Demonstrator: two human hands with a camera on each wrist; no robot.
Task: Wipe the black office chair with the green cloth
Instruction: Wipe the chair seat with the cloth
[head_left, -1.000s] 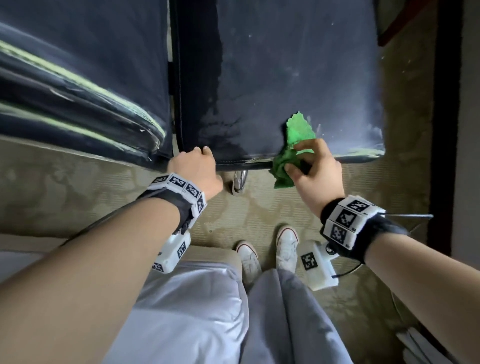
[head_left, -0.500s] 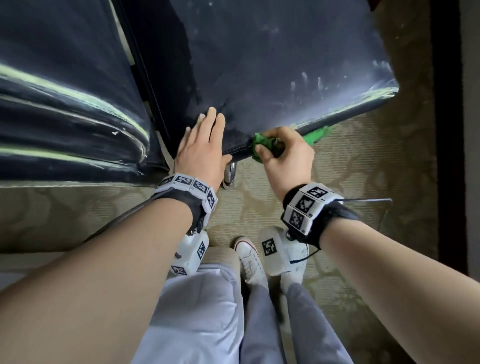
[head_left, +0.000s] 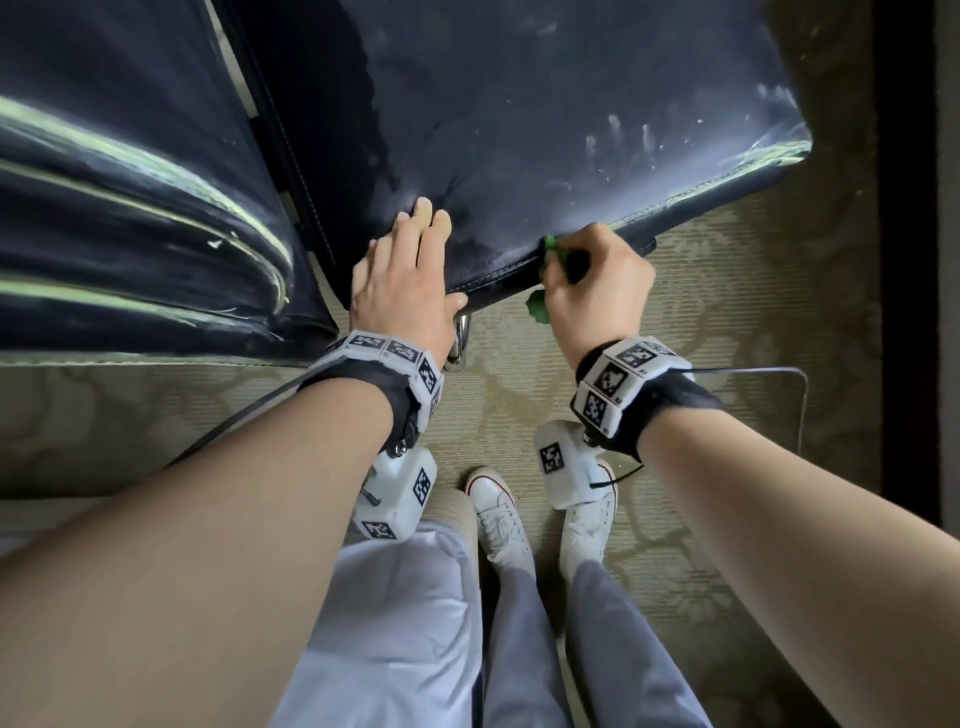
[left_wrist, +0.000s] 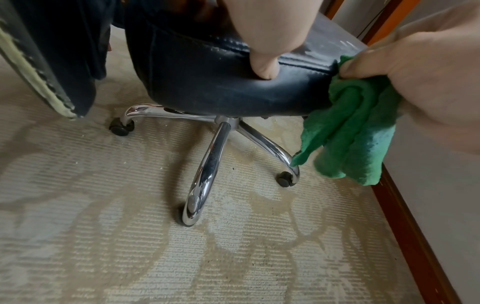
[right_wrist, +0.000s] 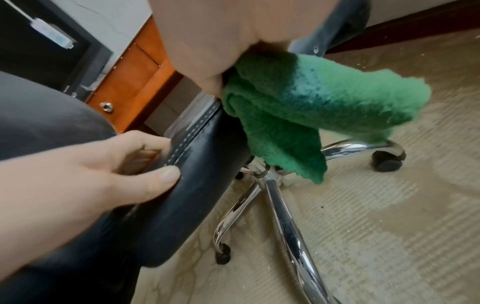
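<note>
The black office chair's seat (head_left: 545, 130) fills the top of the head view, with white smears near its right corner. My left hand (head_left: 410, 275) lies on the seat's near left corner, fingers straight on top and thumb (left_wrist: 265, 67) pressed against the front edge. Just to its right, my right hand (head_left: 597, 280) grips the bunched green cloth (head_left: 537, 306) against the seat's front edge. Most of the cloth (left_wrist: 355, 131) hangs below the fist, in front of the seat's padded rim (right_wrist: 194, 185). My fist hides the part of the cloth touching the chair.
A dark padded part with pale worn edges (head_left: 130, 182) stands close on the left. Below the seat the chrome star base (left_wrist: 207, 160) spreads on castors over patterned carpet. A wooden skirting board (left_wrist: 410, 226) runs on the right, an orange wooden drawer front (right_wrist: 130, 82) behind. My white shoes (head_left: 498, 514) stand near.
My right hand has slid the cloth left along the seat's front edge. My left hand went from gripping the edge to lying flat on the seat. The seat has turned.
</note>
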